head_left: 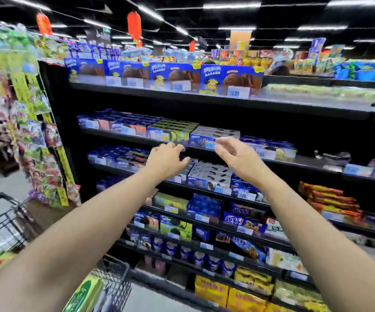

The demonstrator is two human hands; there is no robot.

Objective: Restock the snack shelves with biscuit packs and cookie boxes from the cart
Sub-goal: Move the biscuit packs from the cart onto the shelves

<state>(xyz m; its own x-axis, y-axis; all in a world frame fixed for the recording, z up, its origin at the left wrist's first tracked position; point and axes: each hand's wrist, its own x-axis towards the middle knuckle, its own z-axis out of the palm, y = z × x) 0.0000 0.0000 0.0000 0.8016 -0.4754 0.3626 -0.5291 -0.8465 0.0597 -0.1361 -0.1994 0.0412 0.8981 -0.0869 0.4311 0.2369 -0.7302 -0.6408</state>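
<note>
Black wire cart (114, 282) sits lowest; left hand (167, 162) and right hand (236, 154) hover, fingers loosely bent, empty, before grey-white cookie boxes (213, 174) at black metal shelf's (201, 189) front edge.

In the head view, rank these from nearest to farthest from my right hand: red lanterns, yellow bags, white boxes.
1. White boxes, right in front of the right hand.
2. Yellow bags, low down, well below it.
3. Red lanterns, hanging overhead, up and to the left.
</note>
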